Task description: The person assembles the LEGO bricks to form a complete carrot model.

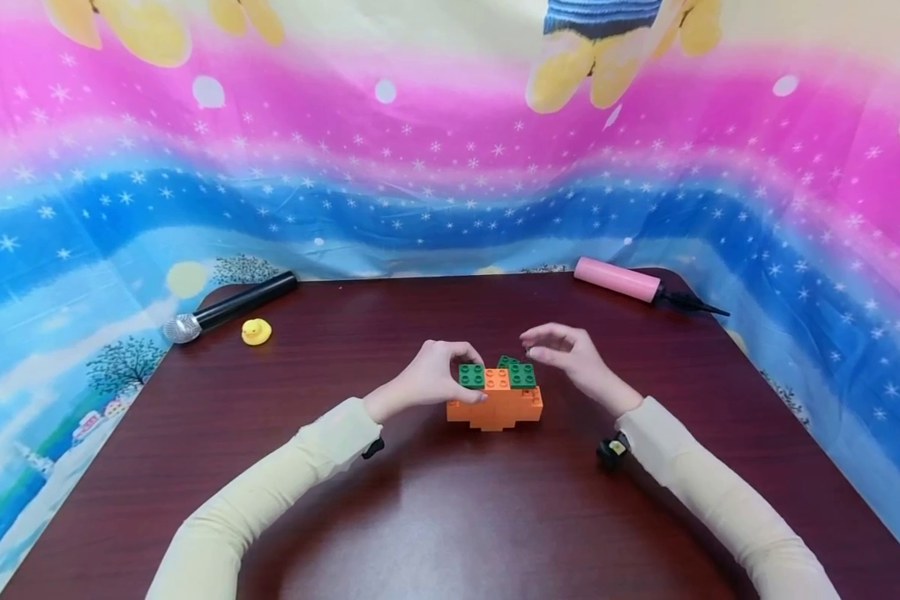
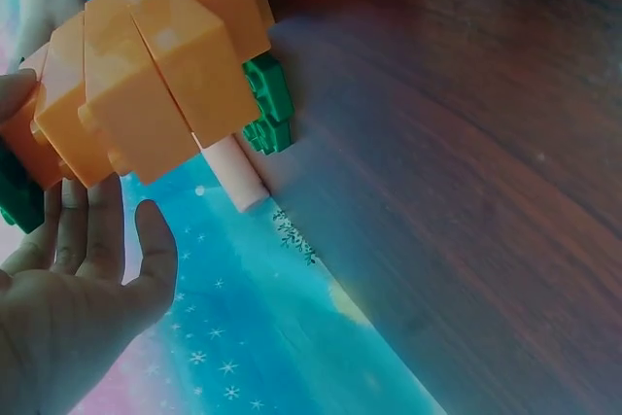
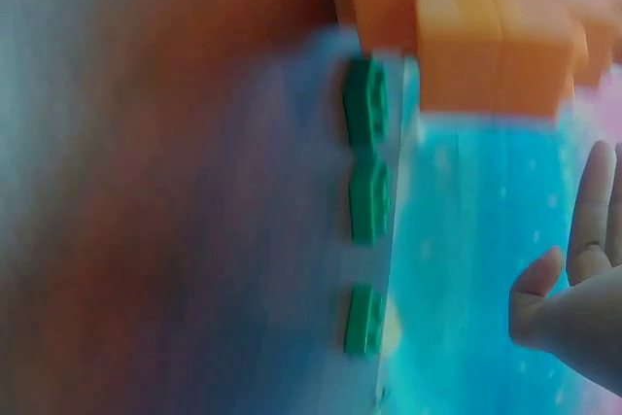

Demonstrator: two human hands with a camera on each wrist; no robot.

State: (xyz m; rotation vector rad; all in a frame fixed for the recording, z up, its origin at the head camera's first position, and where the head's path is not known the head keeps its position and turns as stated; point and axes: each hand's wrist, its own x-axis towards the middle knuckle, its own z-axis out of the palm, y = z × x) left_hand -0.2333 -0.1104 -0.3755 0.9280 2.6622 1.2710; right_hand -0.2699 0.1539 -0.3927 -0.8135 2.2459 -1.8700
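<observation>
Several orange building bricks are joined into a stepped block structure [image 1: 495, 408], narrower at the bottom, standing on the table. Two green bricks, one at the left [image 1: 471, 375] and one at the right [image 1: 522, 375], sit on its top beside an orange one. My left hand [image 1: 437, 372] grips the structure's left side, its thumb on the front and fingers behind. My right hand [image 1: 573, 358] hovers just right of it, fingers loosely bent and apart from the bricks. Behind the structure lie loose green bricks [image 3: 367, 206], mostly hidden in the head view.
A black microphone [image 1: 232, 307] with a silver head lies at the table's back left, near a yellow rubber duck [image 1: 256, 332]. At the back right lies a pink hand pump [image 1: 618, 279] with a black nozzle. Patterned cloth [image 1: 450, 167] hangs behind the dark table [image 1: 450, 517].
</observation>
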